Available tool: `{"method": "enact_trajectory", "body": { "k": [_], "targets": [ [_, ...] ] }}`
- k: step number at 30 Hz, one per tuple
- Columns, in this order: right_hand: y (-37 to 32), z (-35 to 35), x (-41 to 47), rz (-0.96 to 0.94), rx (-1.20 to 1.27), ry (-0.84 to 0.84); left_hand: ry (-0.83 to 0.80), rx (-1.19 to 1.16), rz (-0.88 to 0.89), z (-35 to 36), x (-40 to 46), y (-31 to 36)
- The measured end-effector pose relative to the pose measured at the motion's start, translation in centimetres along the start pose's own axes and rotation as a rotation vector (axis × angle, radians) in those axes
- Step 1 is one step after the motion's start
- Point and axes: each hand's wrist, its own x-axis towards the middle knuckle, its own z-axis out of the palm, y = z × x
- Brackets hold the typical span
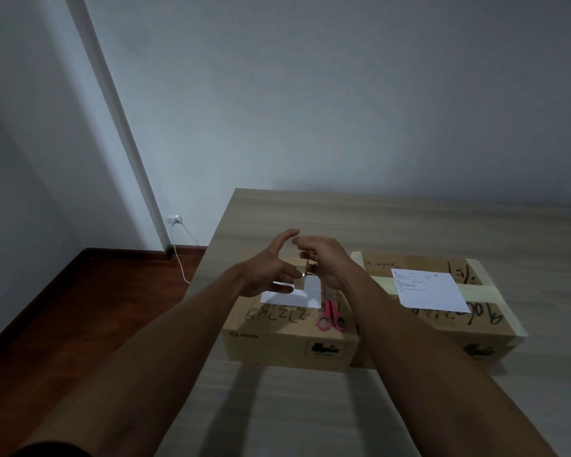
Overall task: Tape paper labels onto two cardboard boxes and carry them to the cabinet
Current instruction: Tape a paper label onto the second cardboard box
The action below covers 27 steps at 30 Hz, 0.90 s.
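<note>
Two boxes stand side by side on the table (409, 222). Left box (287, 338) bears a label (294, 296), below the fingers (287, 237); scissors (331, 316) just right. Right box (442, 324) bears another label (429, 290).

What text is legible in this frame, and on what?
"PICO": printed on the front face of the left box.
"UN 3481": probably, on that face's black sticker; blurred.
Marker digits on the left box's top: upside down, unsure.
Marker scrawl on the right box: illegible.
Print on the right paper label: too small.
Left paper label: no text visible.
</note>
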Motion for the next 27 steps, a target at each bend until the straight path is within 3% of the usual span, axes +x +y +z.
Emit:
{"method": "enact_trajectory", "body": {
  "k": [8,10,13,15,17,20,23,27],
  "targets": [
    [0.5,0.1,0.8,-0.001,-0.126,0.032,0.071,0.053,0.022,-1.1,0.2,-1.4],
    [0.3,0.0,1.1,0.002,-0.214,0.016,0.131,0.212,0.061,-1.4,0.2,-1.9],
    [0.0,-0.2,1.4,-0.022,-0.398,0.020,0.270,0.627,0.119,-1.8,0.6,-3.2],
    [-0.1,-0.3,1.5,-0.042,-0.513,0.010,0.411,0.721,0.076,-2.4,1.0,-4.1],
    [-0.1,-0.5,1.6,-0.071,-0.574,-0.012,0.570,0.531,-0.011,-2.8,1.4,-4.4],
    [-0.2,-0.5,1.7,-0.091,-0.600,-0.060,0.781,-0.117,-0.191,-3.6,1.9,-3.6],
    [-0.2,-0.5,1.9,-0.111,-0.631,-0.119,0.660,-0.533,-0.200,-3.8,1.8,-2.9],
    [-0.3,-0.5,2.2,-0.122,-0.684,-0.163,0.427,-0.522,-0.184,-3.7,1.6,-2.4]
  ]
}}
